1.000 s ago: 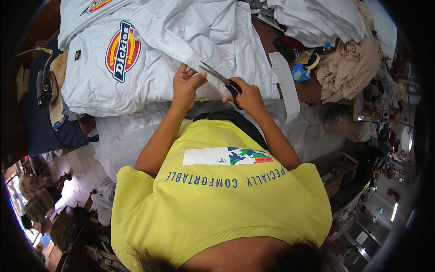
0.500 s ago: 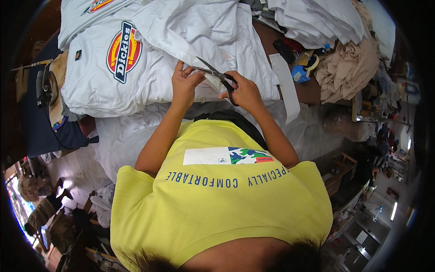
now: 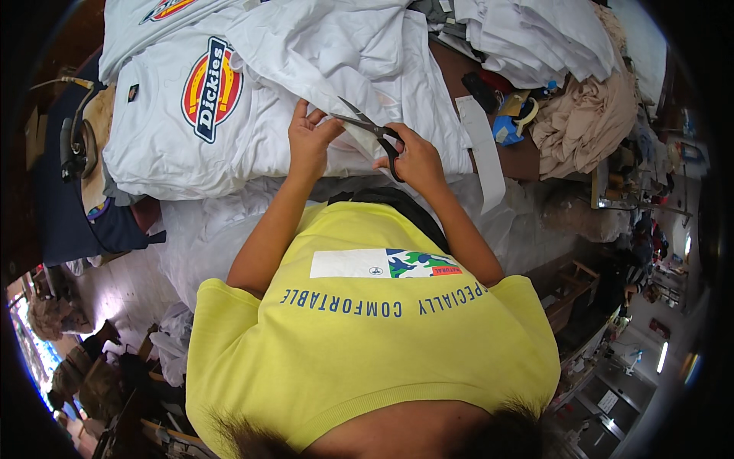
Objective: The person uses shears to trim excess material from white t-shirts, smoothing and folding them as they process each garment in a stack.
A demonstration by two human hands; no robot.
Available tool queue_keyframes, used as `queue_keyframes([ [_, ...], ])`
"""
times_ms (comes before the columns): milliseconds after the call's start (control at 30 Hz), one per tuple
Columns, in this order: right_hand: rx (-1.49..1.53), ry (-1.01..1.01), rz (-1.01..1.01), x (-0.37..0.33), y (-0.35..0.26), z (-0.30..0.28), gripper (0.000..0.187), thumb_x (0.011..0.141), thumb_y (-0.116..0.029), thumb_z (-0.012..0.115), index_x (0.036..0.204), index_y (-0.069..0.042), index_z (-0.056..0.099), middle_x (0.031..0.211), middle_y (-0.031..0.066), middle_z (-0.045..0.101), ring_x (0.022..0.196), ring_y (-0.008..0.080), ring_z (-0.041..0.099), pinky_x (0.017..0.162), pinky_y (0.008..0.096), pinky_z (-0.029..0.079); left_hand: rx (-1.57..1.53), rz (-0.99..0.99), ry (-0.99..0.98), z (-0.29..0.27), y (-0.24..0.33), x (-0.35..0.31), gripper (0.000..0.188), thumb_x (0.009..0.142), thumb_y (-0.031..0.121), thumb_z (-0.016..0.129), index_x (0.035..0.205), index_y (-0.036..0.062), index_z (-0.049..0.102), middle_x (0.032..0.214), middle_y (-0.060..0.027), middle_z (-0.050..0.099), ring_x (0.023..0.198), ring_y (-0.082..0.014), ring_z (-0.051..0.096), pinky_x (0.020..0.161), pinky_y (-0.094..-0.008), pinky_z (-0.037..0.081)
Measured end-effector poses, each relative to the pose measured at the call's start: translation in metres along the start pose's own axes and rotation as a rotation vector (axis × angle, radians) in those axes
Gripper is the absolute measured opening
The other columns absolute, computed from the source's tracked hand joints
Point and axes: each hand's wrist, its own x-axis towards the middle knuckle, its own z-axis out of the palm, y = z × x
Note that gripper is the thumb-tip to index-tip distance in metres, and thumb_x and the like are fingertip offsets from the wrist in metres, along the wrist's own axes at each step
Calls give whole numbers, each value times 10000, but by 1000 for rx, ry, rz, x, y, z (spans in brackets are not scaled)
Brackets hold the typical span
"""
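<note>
Black-handled scissors (image 3: 388,142) sit in my right hand (image 3: 419,159), whose fingers are wrapped through the handles. Their blades are spread apart and point up and left over a white T-shirt (image 3: 306,57). My left hand (image 3: 309,147) is closed at the shirt's near edge, thumb and fingers bent around the cloth just left of the blade tips. Exactly what lies between those fingertips is partly hidden. Beneath and to the left lies another white T-shirt (image 3: 157,145) with a red, yellow and blue chest print.
A stack of folded white cloth (image 3: 535,38) is at the back right, beside crumpled beige fabric (image 3: 585,126). Near it lie a tape roll (image 3: 527,112) and a white strip (image 3: 482,157) over the table edge. An iron (image 3: 74,161) stands at the left.
The scissors' blades have opened a little wider, and the tips have shifted slightly right. My left hand stays nearly in place at the shirt edge.
</note>
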Motion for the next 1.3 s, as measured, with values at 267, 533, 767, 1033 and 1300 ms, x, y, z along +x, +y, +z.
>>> queue_keyframes([
  [267, -8, -50, 8, 11, -11, 1, 558, 552, -335, 801, 997, -118, 543, 644, 72, 559, 601, 254, 585, 546, 350, 438, 44, -14, -51, -4, 1, 2, 620, 758, -84, 570, 1298, 49, 295, 1040, -104, 589, 912, -162, 597, 772, -296, 526],
  [533, 21, 33, -35, 3, 14, 16, 577, 551, -389, 790, 977, -79, 554, 656, 103, 602, 604, 279, 613, 528, 328, 447, 10, -50, 15, -8, 10, 13, 601, 755, -73, 588, 1279, 39, 314, 1027, -100, 592, 879, -156, 602, 753, -280, 519],
  [767, -41, 16, -42, 21, -16, 5, 612, 527, -375, 798, 1006, -97, 537, 617, 76, 529, 576, 249, 555, 541, 349, 421, 28, -12, -35, -10, 9, 14, 632, 731, -60, 620, 1281, 14, 317, 1006, -122, 590, 865, -140, 589, 739, -246, 496],
  [1033, -1, 27, -47, 17, 2, 15, 538, 579, -377, 783, 965, -79, 557, 655, 115, 610, 624, 303, 617, 544, 352, 459, 22, -58, -15, -10, 13, 17, 585, 749, -76, 591, 1261, 52, 339, 1026, -94, 590, 871, -148, 603, 737, -276, 522],
  [1300, -45, 57, -72, 23, -10, 13, 547, 583, -376, 770, 993, -90, 547, 680, 109, 605, 644, 299, 609, 548, 358, 449, 21, -19, -24, -16, 16, 24, 588, 742, -70, 601, 1258, 49, 344, 1004, -99, 598, 863, -144, 599, 733, -263, 509],
])
